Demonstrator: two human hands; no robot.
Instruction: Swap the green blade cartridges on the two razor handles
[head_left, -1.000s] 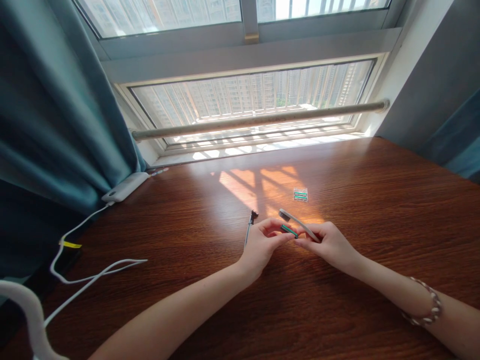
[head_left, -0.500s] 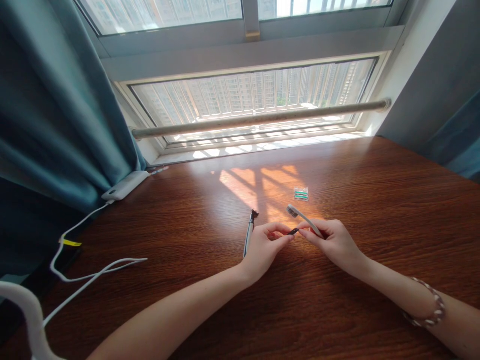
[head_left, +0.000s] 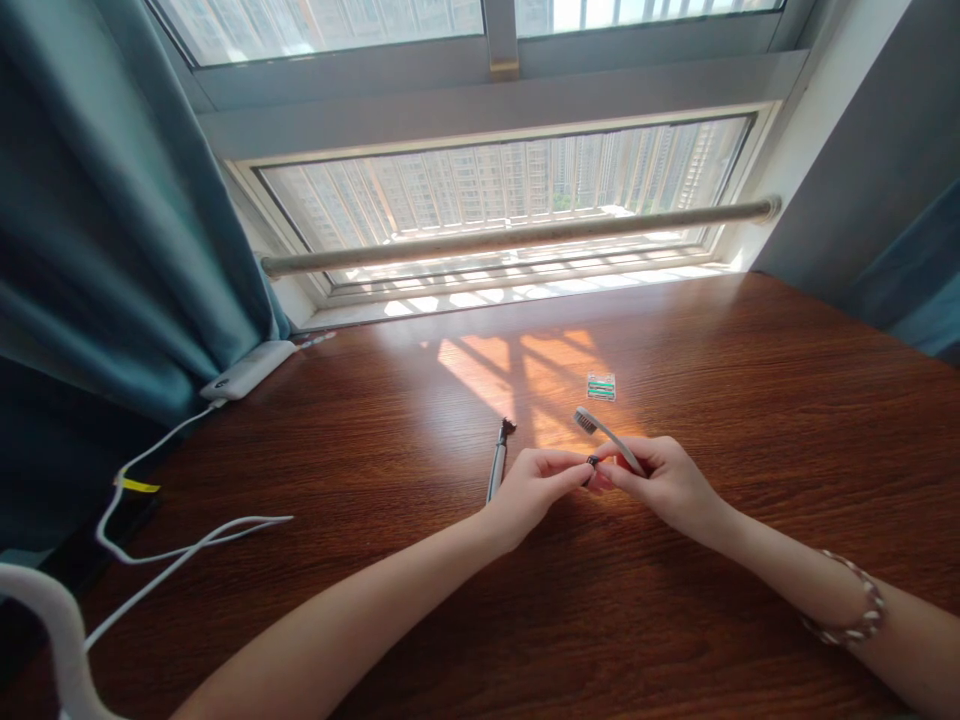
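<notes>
My left hand (head_left: 534,487) and my right hand (head_left: 664,482) meet over the wooden table (head_left: 675,330), fingertips pinched together on a small dark razor cartridge (head_left: 592,463). The right hand also grips a slim grey brush (head_left: 604,432) whose bristled head points up and away toward the window. A grey razor handle (head_left: 498,462) without a head lies on the table just left of my left hand. A small clear pack with green cartridges (head_left: 601,387) rests in the sunlit patch beyond the hands.
A white power bank (head_left: 250,370) lies at the far left by the teal curtain (head_left: 112,230), with white cables (head_left: 180,555) trailing to the near left edge. A metal rail (head_left: 517,238) crosses the window. My right wrist wears a beaded bracelet (head_left: 851,610).
The cartridge showed its green side a second ago and now sits edge-on, dark, between the fingertips. The hands have closed together and the brush head has shifted slightly right.
</notes>
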